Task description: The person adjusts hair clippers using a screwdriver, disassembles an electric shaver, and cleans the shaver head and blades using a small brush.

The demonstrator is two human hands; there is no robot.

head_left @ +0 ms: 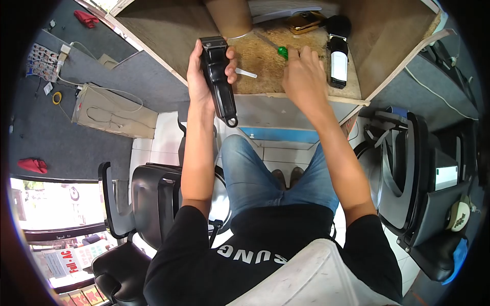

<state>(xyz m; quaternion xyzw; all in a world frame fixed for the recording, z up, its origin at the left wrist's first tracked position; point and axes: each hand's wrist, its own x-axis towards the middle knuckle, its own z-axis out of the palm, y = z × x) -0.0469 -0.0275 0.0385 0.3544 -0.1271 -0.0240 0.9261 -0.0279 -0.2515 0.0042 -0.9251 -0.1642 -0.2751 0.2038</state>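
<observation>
My left hand (199,76) is wrapped around a black hair clipper (218,76), its blade end up and its hanging loop toward me. My right hand (306,76) is over the wooden shelf, its curled fingers on the green handle of a screwdriver (282,51) whose thin shaft points up and left. The fingers' undersides are hidden, along with most of the handle. To the right of that hand lies a second clipper (338,64), black with a white body. A small white plastic piece (246,73) lies between my hands.
At the shelf's back are a brown leather case (305,23), a pale comb-like strip (286,12) and a round brown container (229,18). Wooden side walls bound the shelf (255,56). Black barber chairs (155,204) stand on both sides. A cardboard box (115,109) is at left.
</observation>
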